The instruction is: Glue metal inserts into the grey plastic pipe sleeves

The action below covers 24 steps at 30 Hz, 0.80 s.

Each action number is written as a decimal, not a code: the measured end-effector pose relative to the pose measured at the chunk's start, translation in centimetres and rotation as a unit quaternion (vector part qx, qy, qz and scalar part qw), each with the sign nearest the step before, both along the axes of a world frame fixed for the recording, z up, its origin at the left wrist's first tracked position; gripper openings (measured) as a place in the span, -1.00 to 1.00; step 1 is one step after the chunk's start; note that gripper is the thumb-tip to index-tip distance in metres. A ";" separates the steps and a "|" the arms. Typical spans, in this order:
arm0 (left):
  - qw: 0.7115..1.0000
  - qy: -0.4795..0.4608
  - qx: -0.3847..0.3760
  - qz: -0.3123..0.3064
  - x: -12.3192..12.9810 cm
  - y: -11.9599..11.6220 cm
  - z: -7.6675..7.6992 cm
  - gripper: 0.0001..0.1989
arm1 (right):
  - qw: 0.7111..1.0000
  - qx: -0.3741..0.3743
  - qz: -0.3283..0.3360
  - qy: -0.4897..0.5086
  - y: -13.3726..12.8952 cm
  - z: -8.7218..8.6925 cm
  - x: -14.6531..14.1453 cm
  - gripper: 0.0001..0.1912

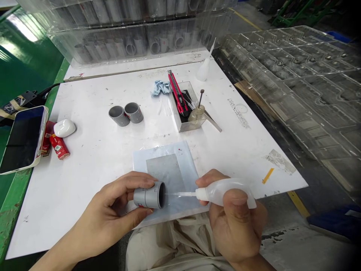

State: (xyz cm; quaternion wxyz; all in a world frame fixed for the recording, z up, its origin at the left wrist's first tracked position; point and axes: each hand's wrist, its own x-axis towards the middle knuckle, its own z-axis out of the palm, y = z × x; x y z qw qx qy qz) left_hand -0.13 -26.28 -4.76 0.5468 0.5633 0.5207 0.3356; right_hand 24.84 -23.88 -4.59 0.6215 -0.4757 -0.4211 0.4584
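Note:
My left hand (118,210) grips a short grey cylinder (145,196) between thumb and fingers, its open end turned to the right. In my right hand (237,218) lies a white squeeze bottle (225,190), fingers and thumb closed round its body. The bottle's thin clear nozzle points left, its tip at the mouth of the cylinder; whether it touches the rim I cannot tell. Under the cylinder is a pale blue sheet (186,158) with a grey square (165,169) on it. Two more grey cylinders (134,113) stand side by side farther back.
A clear box (190,127) holds a red utility knife (177,92) and a small glass jar (196,113). Behind are a blue crumpled cloth (161,87), another squeeze bottle (203,69) and stacked clear trays of cylinders (113,49). A phone (24,137) and white case (64,128) lie left.

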 end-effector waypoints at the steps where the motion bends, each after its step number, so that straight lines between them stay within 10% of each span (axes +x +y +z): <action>1: 1.000 0.001 0.003 -0.001 0.0 0.1 0.0 -0.51 | 1.000 -0.001 0.004 0.007 0.1 0.1 0.0 -0.67; 24: 0.998 0.004 0.063 -0.019 0.3 -0.1 0.3 -0.48 | 0.997 -0.042 0.048 0.033 -0.2 0.7 -0.1 -0.52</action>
